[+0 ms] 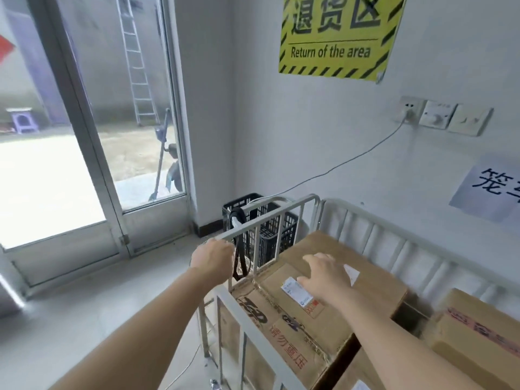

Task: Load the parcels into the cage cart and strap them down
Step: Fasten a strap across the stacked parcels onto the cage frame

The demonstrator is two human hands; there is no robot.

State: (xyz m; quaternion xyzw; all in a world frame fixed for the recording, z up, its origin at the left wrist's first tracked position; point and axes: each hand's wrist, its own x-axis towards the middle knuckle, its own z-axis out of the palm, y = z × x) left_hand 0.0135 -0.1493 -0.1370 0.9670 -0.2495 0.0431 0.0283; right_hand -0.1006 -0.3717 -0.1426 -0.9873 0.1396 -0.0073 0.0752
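A white metal cage cart [284,209] stands against the wall with several cardboard parcels inside. The big brown parcel [332,254] with a white label lies on top at the cart's left end. A second parcel [478,330] sits at the right. My left hand [215,256] grips the top rail of the cart's left side panel. A black strap [239,249] hangs from that rail just right of the hand. My right hand [323,274] rests on the big parcel with its fingers spread.
A black plastic crate [264,220] stands in the corner behind the cart. A glass door [84,136] fills the left. A cable [351,161] runs down the wall from the socket. Bare floor lies left of the cart.
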